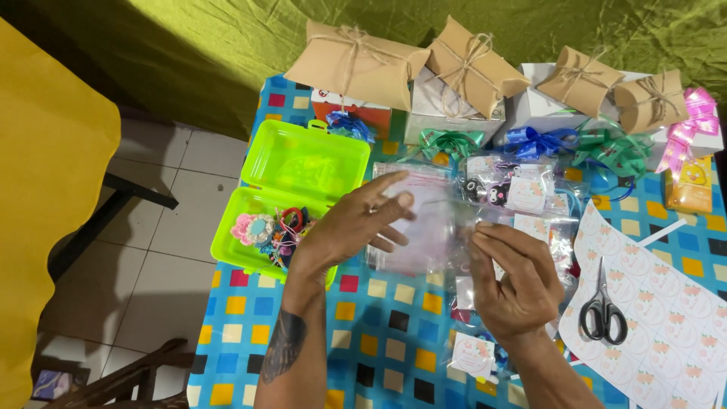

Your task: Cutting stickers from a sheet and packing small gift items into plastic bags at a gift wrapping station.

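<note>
A clear plastic bag [424, 220] is held up above the bench [379, 326] between both hands. The left hand [360, 223] lies half open against its near face, thumb along the top edge; the right hand [515, 276] pinches its right edge with fingertips closed (contents too blurred to tell). Left of them sits an open lime-green box [303, 163]; scissors [602, 303] lie right on a sticker sheet [666, 318].
</note>
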